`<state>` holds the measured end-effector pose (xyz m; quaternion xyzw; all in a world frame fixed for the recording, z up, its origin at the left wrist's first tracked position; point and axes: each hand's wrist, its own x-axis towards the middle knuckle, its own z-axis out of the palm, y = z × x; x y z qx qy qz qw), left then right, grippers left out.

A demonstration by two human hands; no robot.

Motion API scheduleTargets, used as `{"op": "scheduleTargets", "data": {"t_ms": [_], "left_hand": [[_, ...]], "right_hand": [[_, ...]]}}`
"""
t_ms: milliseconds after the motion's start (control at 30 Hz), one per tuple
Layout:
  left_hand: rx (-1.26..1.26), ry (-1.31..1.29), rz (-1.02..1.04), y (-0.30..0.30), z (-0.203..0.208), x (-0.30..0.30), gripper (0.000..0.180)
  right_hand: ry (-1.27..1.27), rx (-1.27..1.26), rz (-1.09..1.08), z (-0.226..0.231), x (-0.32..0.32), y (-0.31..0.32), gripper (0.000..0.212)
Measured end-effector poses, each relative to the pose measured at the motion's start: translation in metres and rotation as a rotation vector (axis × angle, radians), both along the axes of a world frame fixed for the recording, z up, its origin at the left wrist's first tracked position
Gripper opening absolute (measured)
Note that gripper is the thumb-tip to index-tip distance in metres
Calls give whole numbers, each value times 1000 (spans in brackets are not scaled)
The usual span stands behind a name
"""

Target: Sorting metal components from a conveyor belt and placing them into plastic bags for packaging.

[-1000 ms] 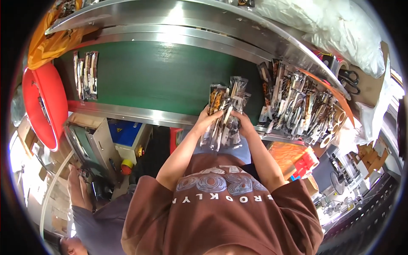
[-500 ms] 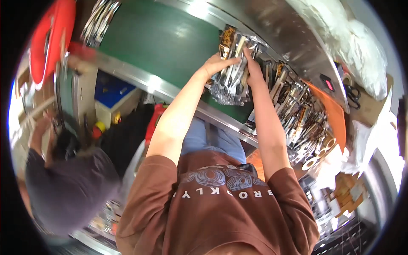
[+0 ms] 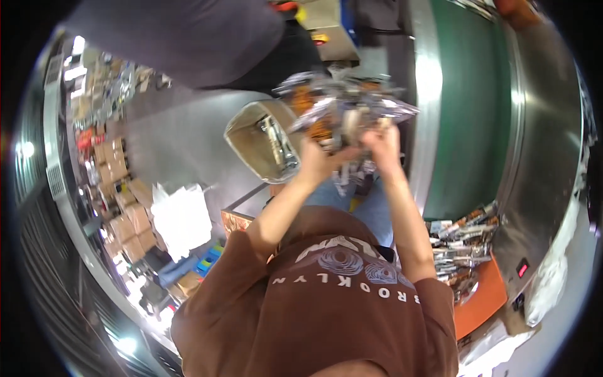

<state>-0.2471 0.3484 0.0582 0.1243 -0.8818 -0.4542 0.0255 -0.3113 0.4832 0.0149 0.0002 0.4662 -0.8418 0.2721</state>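
Bin (image 3: 242, 152) with slim packets (image 3: 275, 139) inside, both hands (image 3: 321, 161) (image 3: 382, 149) tight around a packet bundle (image 3: 345, 119)

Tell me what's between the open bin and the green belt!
In the head view: a blurry packet bundle, held by the left hand and right hand, then a silvery metal edge.

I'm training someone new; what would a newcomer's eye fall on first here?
First, the blurred bundle of shiny packets, held in the left hand and right hand, near the middle. Then the long green belt at right, and the open box left of the bundle, with small packets inside.
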Motion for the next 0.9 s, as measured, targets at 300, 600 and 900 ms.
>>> {"op": "scheduleTargets", "data": {"t_ms": [300,600,900], "left_hand": [[367,145,730,-168,-94,128,45],[-77,-791,546,-194,-270,160,72],[-841,-642,444,-204,-222,111,80]], "right_hand": [[87,-16,273,-60,81,-244,64],[501,1053,86,-43,135,-251,65],[-140,1432,-255,-105,135,113,30]]}}
